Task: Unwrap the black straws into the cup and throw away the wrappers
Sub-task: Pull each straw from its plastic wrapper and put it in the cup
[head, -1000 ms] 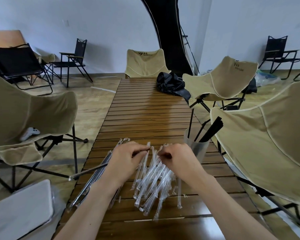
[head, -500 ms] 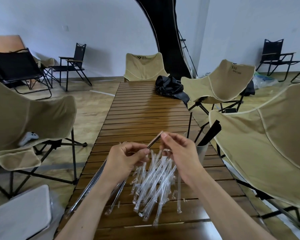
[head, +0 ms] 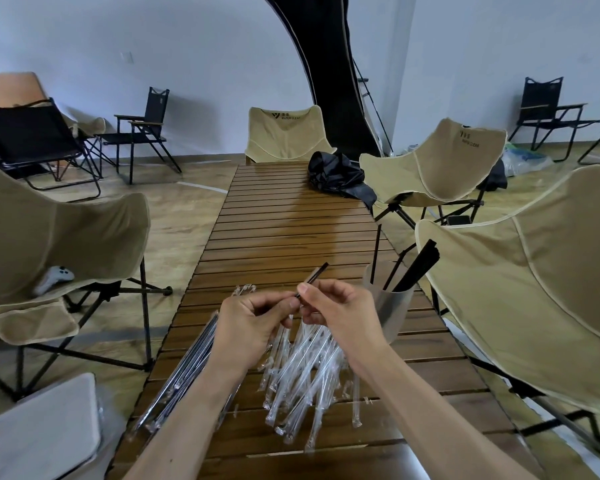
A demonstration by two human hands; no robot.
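Left to do: wrapped straws (head: 187,375) lie by the left arm; empty wrappers (head: 305,379) litter the table (head: 291,237).
Hands: left hand (head: 253,320) and right hand (head: 340,306) pinch one black straw (head: 316,273), half unwrapped.
Done: the cup (head: 390,306) holds several.

"WATER CLEAR" (beside a logo) on two tan chairs (head: 286,133).
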